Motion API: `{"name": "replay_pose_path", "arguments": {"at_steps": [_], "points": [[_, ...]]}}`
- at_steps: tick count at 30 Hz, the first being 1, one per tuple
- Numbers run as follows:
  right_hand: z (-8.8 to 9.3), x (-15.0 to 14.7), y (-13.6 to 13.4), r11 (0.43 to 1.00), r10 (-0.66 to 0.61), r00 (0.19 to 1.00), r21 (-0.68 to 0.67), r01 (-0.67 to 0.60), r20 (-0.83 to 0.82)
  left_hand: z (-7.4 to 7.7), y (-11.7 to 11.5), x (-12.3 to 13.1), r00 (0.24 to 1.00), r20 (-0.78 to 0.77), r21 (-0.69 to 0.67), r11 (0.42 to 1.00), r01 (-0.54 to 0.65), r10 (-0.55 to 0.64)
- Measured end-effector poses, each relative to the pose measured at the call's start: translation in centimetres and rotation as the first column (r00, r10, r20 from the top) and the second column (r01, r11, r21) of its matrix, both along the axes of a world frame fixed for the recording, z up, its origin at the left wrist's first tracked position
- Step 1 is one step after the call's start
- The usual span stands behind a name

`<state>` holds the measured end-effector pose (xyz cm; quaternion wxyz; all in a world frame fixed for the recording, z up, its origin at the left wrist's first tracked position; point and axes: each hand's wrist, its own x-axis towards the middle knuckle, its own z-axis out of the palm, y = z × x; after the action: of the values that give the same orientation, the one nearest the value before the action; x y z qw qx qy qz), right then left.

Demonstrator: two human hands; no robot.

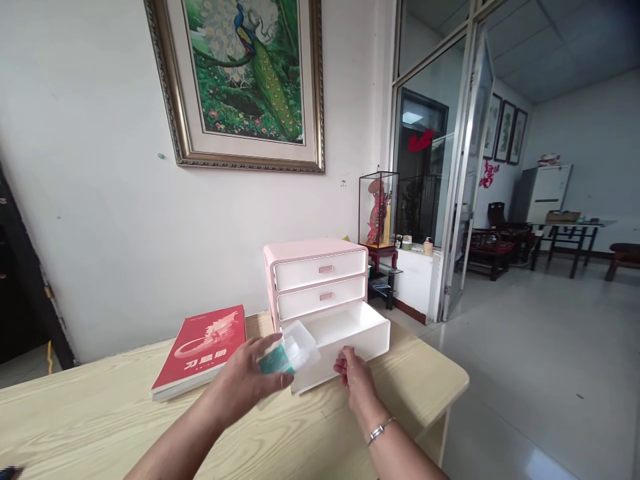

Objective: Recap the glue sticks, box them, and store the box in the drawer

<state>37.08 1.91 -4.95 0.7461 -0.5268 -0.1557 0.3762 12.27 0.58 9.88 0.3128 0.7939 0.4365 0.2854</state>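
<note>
A pink desktop drawer unit (pixel 315 249) with white drawer fronts stands on the wooden table. Its bottom drawer (pixel 375 338) is pulled out, and the part of its inside that shows is bare white. My right hand (pixel 354 375) has its fingers curled at the front of that drawer, where the handle is hidden behind them. In my left hand (pixel 245 373) is a translucent plastic packet or case with a teal part (pixel 299 345), gripped between thumb and fingers. It is tilted and slightly blurred, in front of the drawer's left side.
A thick red book (pixel 205 347) lies on the table (pixel 75 427), left of the drawer unit. The table's rounded right corner is close by. Behind stand a glass case with a figurine (pixel 379 213) and an open glass door (pixel 473 167). A framed peacock picture (pixel 250 150) hangs above.
</note>
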Motion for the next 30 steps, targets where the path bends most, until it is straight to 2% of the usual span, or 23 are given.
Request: {"name": "replay_pose_path", "arguments": {"at_steps": [2,4,7,11,16,21,27,30], "points": [[-0.2,-0.2,-0.5,1.0,-0.003,1.0,0.017,0.003,0.009,1.9,0.9,1.7,1.0,-0.013,-0.033,0.999,0.005,-0.005],[-0.4,-0.3,-0.5,0.999,0.004,1.0,0.034,-0.005,0.027,3.1,2.2,3.6,0.999,-0.042,-0.045,0.999,0.018,-0.02],[-0.7,-0.1,-0.3,0.999,0.022,0.998,0.046,-0.024,0.053,3.5,4.6,6.6,0.994,-0.107,-0.035,0.999,0.034,-0.037],[-1.1,0.3,0.1,0.998,0.039,0.999,0.042,-0.04,0.027,2.0,7.6,10.3,0.969,-0.241,0.005,0.999,0.046,-0.044],[-1.3,0.2,0.0,0.998,0.021,1.0,0.06,-0.022,0.01,-0.6,9.8,13.7,0.94,-0.338,0.01,0.999,0.045,-0.039],[-1.0,0.0,-0.4,0.999,0.01,1.0,0.045,-0.01,0.008,-2.4,11.5,15.3,0.898,-0.432,0.014,0.995,0.101,-0.086],[-0.9,0.1,-0.5,0.999,0.009,1.0,0.049,-0.01,0.024,-5.3,12.7,16.4,0.859,-0.497,0.048,0.984,0.17,-0.124],[-0.8,0.2,-0.6,0.998,0.009,1.0,0.056,-0.011,0.027,-6.1,13.3,16.7,0.839,-0.525,0.027,0.983,0.184,-0.142]]}}
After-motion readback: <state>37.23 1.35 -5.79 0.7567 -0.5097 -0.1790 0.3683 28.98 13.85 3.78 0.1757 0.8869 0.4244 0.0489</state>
